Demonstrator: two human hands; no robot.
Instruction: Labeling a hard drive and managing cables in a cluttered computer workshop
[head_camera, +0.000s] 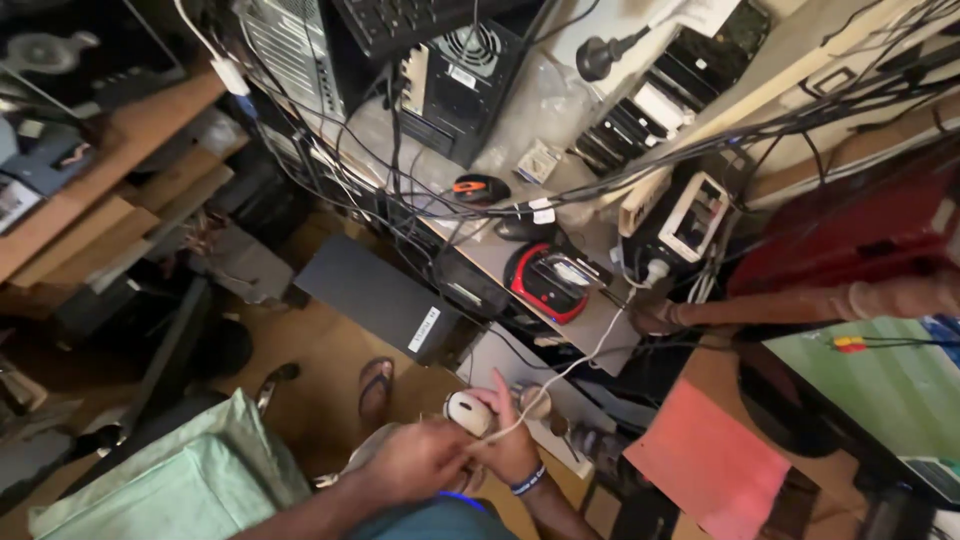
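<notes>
Glossy white plastic mouse (468, 412), smooth white rubbery cable (590, 352), matt wooden shelf (110, 160)

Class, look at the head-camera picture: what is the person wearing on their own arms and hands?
Both forearms are bare, with no sleeves and no gloves. One hand has a blue-and-white band at its wrist. The other hand shows nothing worn. Which is left or right cannot be told for sure.

Left hand (415, 462) curled, right hand (510, 445) beside it — touching, index finger raised
</notes>
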